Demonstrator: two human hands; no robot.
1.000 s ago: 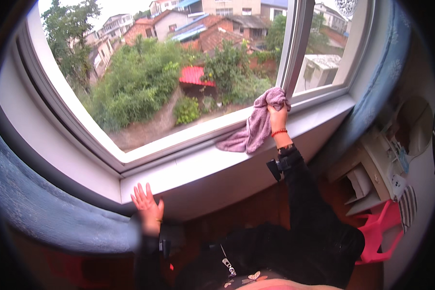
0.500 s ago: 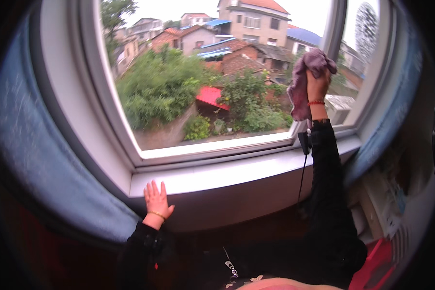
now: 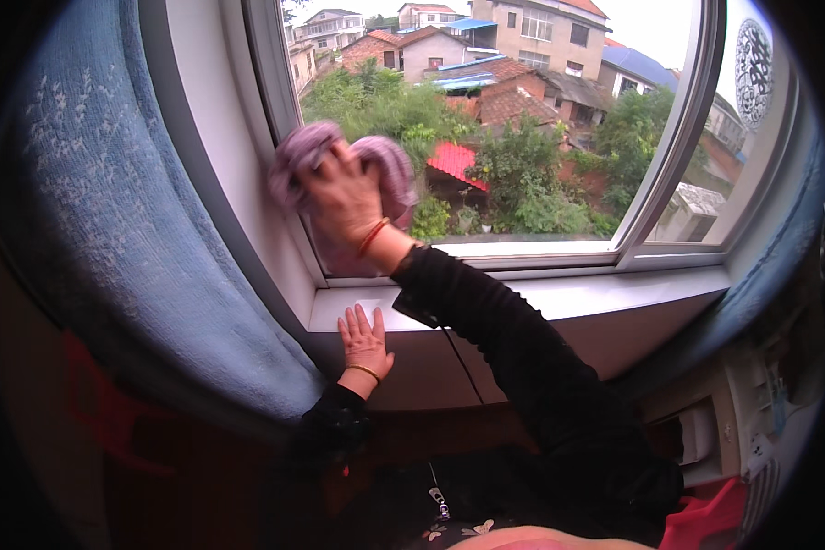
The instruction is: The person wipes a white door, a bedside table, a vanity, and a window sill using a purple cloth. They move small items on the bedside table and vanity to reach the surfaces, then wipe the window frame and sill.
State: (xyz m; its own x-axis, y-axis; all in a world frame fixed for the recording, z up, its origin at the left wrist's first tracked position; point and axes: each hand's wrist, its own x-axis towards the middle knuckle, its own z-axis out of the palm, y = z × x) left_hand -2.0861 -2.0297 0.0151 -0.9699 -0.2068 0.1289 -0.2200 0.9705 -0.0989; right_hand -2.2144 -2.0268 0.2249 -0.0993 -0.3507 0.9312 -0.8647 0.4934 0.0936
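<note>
My right hand (image 3: 344, 188) presses a mauve cleaning cloth (image 3: 396, 174) against the left side of the window pane (image 3: 522, 215), close to the frame. Its fingers are curled into the bunched cloth and slightly blurred, and a red bracelet circles the wrist. Lower down, my left hand (image 3: 367, 344) rests with fingers spread on the front edge of the white windowsill (image 3: 559, 298), holding nothing. A thin gold-coloured bracelet is on that wrist. A black device with a cord (image 3: 463, 367) hangs at my right forearm.
Blue curtains (image 3: 128, 183) hang on both sides of the window. A vertical frame bar (image 3: 674, 147) divides the panes, and a dark round paper-cut decoration (image 3: 753, 73) is on the right one. At lower right are a white cabinet (image 3: 729, 417) and a red plastic item (image 3: 706, 513).
My right hand has swept the cloth from the frame bar at right across to the pane's left side. My left hand stays on the sill edge. The view has shifted left.
</note>
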